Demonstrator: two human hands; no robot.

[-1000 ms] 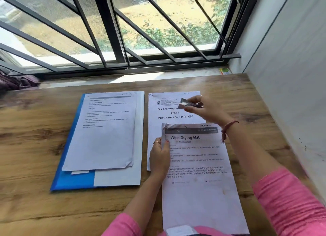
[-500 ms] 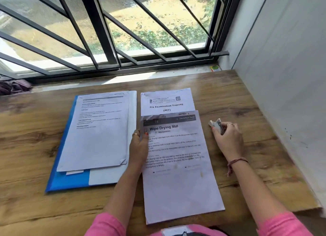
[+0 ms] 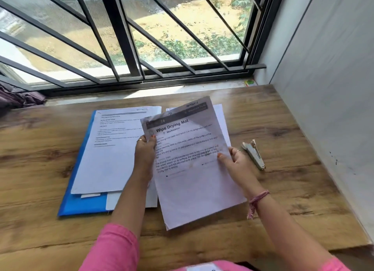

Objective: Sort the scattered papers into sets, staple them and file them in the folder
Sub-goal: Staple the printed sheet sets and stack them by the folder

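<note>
I have the "Wipe Drying Mat" set lifted off the counter and tilted, its top edge raised toward the window, with both hands on it. My left hand has a pinching grip on the sheet's left edge, thumb on the printed face and fingers behind. My right hand has a similar grip on the right edge about halfway down, thumb pressed on the front. I judge that I hold it by both sides so the pages stay squared and do not fan apart while it travels. The stapler lies on the bare wood just beside my right hand, touching neither hand, which suggests the stapling of this set is done; I cannot make out a staple in the blurred top corner. The blue folder lies open to the left with a stack of filed papers already resting on it, so it is ready to take this set on top. Another white sheet lies flat behind the lifted set, mostly hidden, probably part of a set still waiting. The next move, as I read it, is to carry the set leftward and lay it squarely on the folder's stack.
</note>
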